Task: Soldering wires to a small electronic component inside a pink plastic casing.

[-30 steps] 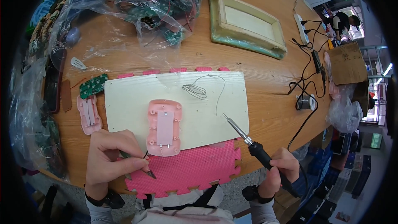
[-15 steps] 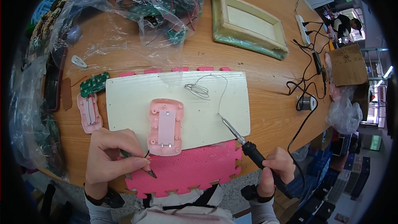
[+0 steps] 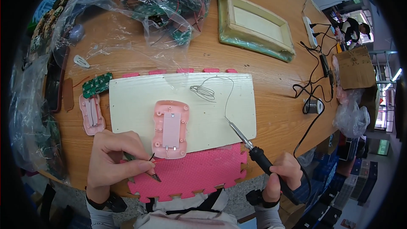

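My right hand (image 3: 283, 176) is wrapped round the black handle of a soldering iron (image 3: 260, 157). The iron slants up to the left, its metal tip at the end of a thin solder wire (image 3: 202, 93), coiled on a white board (image 3: 131, 114). My left hand (image 3: 121, 159) is closed in a pinch. A short black wire (image 3: 151, 157) sticks out at its fingertips, and a dark pointed tip (image 3: 157, 178) shows below them; its kind is unclear. Just beyond lies a pink plastic shell (image 3: 171, 130) with metal contacts, on the board.
Under the board is a pink foam mat (image 3: 190, 174). At left lie a green circuit board (image 3: 97, 86) and a smaller pink shell (image 3: 92, 114). A bag of circuit boards (image 3: 169, 13), a wooden frame (image 3: 256, 25), black cords (image 3: 316, 85) and a spool (image 3: 313, 106) stand farther off.
Both hands keep their holds and have barely moved. The board and shell appear shifted a few pixels to the right.
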Available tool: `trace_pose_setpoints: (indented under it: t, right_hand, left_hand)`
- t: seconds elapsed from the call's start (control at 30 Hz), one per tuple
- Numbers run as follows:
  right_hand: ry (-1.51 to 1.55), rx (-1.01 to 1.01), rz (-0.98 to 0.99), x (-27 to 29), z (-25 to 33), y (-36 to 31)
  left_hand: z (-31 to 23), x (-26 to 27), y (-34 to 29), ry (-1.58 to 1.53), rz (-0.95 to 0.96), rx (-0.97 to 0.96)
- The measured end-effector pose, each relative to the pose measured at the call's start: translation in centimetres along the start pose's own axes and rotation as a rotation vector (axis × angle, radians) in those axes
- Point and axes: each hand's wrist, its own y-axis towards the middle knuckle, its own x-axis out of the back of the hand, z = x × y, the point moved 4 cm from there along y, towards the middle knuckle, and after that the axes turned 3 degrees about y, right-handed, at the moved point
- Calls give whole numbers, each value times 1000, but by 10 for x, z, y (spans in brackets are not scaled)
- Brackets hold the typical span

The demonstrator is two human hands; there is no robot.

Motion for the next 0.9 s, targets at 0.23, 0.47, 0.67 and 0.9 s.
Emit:
trace_pose_setpoints:
  t: [0.23,0.47,0.67,0.9]
  right_hand:
    - [13,-25,-47,0,-1,2]
    - [285,-261,-527,-1,-41,58]
    - [634,-481,-328,-15,-127,140]
    - [1127,-718,-167,-56,-168,146]
  left_hand:
    - [-2,-1,1,-3,-9,5]
    - [1,1,-3,-69,-30,82]
    - [-4,0,-4,-88,7,93]
    - [1,5,-6,-46,31,150]
